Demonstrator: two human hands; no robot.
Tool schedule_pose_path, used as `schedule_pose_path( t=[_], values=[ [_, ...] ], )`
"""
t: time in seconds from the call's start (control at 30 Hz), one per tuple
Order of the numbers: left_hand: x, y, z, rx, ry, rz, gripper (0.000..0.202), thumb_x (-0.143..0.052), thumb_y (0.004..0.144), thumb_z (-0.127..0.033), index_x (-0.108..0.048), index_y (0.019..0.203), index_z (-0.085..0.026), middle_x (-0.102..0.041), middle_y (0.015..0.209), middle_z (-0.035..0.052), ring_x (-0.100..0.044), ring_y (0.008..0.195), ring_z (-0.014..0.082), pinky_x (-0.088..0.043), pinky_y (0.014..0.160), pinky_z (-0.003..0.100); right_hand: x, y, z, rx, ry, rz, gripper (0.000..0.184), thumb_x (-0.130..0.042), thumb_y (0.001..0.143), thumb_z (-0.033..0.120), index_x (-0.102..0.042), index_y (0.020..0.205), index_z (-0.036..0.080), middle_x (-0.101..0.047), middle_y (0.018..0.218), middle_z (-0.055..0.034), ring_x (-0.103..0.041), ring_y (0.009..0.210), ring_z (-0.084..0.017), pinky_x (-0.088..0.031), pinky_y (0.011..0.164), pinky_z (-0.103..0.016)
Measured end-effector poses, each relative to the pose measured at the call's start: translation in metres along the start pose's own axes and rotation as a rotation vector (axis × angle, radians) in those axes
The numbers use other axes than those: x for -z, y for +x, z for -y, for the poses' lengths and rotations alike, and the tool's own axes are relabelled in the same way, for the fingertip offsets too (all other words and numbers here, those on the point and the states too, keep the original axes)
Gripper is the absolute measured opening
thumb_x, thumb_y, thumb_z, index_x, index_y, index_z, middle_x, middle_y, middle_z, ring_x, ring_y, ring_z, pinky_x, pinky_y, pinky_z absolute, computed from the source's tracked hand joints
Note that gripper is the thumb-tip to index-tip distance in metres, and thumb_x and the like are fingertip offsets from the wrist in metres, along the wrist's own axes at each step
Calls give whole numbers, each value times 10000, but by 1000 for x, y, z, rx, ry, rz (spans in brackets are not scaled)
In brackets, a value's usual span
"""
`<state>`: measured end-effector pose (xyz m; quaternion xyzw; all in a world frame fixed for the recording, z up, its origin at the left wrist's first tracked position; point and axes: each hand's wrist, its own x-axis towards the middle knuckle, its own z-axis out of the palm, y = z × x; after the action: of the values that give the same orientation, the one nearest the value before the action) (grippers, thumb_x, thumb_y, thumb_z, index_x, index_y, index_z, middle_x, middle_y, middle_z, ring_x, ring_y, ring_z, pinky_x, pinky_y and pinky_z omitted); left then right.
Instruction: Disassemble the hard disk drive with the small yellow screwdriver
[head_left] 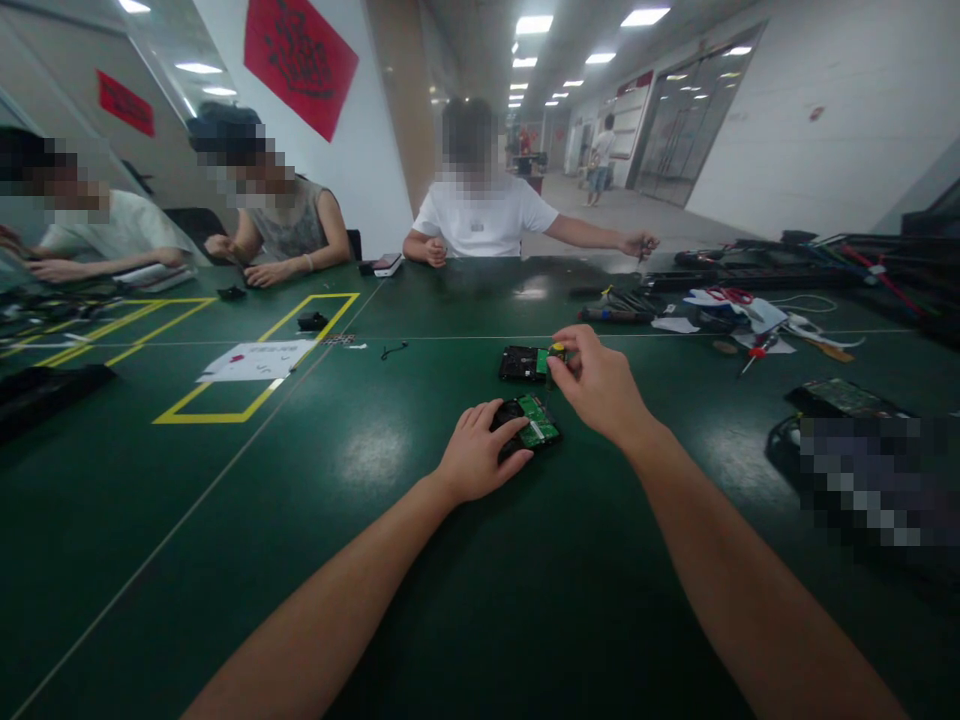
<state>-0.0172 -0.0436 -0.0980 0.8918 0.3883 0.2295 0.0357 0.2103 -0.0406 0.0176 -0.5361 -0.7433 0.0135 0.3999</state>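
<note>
Two hands work over the desk (405,570). The left hand (476,460) lies across the near hard drive (541,422), fingers spread; whether it grips or merely rests, I cannot tell. Beyond those fingers lies the far hard drive (517,364). The right hand (600,385) pinches a yellow-topped tool (556,349) (a small screwdriver, probably), pointed down near the near drive's far edge. Good practice here: brace the drive flat, keep the shaft upright, press evenly.

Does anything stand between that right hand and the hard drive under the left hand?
Nothing visible stands between the right hand and the exposed green part of the near hard drive. The left hand covers some of its left side; the other drive lies beyond.
</note>
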Motion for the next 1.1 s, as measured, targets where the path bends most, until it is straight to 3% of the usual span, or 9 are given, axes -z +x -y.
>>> schedule_pose_path(
  t=[0.17, 0.3, 0.47, 0.57, 0.7, 0.87, 0.97, 1.1],
  values=[
    [1, 0, -1, -8, 9, 1, 552, -561, 990, -596, -612, 1457, -306, -446, 1572, 145, -441, 1427, 373, -377, 1157, 592, 2, 1, -2, 76, -67, 8, 150, -641, 976, 353, -633, 1066, 233, -698, 1002, -78, -636, 802, -228, -471, 773, -370],
    [2, 1, -1, -6, 11, 6, 548, -567, 988, -592, -613, 1455, -308, -453, 1567, 145, -445, 1424, 372, -377, 1159, 593, 5, 1, 0, 112, -83, 10, 124, -629, 973, 313, -633, 1067, 232, -674, 1011, -82, -630, 851, -235, -476, 801, -375],
    [2, 0, -1, -3, 5, 7, 548, -574, 985, -588, -610, 1458, -314, -451, 1568, 140, -440, 1429, 373, -375, 1161, 594, 5, 1, 2, 38, -77, -16, 152, -694, 912, 317, -572, 943, 232, -672, 904, -56, -612, 751, -218, -454, 715, -359],
    [2, 0, -1, -3, 3, 10, 552, -569, 987, -592, -605, 1463, -316, -451, 1570, 137, -438, 1430, 374, -378, 1158, 595, 3, 1, 0, -5, -52, -7, 205, -721, 895, 356, -559, 941, 239, -666, 840, -38, -603, 721, -215, -429, 667, -345],
    [3, 0, -2, -1, 8, 8, 550, -560, 991, -595, -607, 1461, -314, -456, 1564, 142, -443, 1426, 374, -376, 1158, 596, 2, 1, 0, 6, -52, -27, 262, -763, 866, 390, -565, 940, 235, -663, 908, -56, -597, 748, -215, -424, 666, -340],
    [3, 0, -2, -3, 4, 12, 551, -569, 987, -589, -612, 1457, -305, -447, 1574, 144, -438, 1432, 373, -370, 1165, 589, 3, 1, 3, 70, -110, -23, 84, -665, 937, 298, -630, 965, 228, -652, 997, -78, -593, 764, -209, -442, 726, -360],
    [2, 1, -2, -2, -4, 3, 548, -585, 980, -584, -611, 1456, -316, -455, 1572, 134, -441, 1430, 372, -378, 1158, 589, 6, 2, 1, 61, -47, 20, 54, -650, 931, 258, -657, 976, 228, -680, 961, -68, -605, 748, -207, -450, 721, -360],
    [2, 0, -1, 1, -4, -2, 548, -574, 984, -588, -606, 1461, -320, -458, 1570, 135, -443, 1429, 373, -384, 1151, 590, 8, 1, -1, -51, 140, 99, 138, -646, 924, 270, -674, 1057, 244, -696, 816, -17, -627, 656, -192, -475, 651, -341]
  ],
)
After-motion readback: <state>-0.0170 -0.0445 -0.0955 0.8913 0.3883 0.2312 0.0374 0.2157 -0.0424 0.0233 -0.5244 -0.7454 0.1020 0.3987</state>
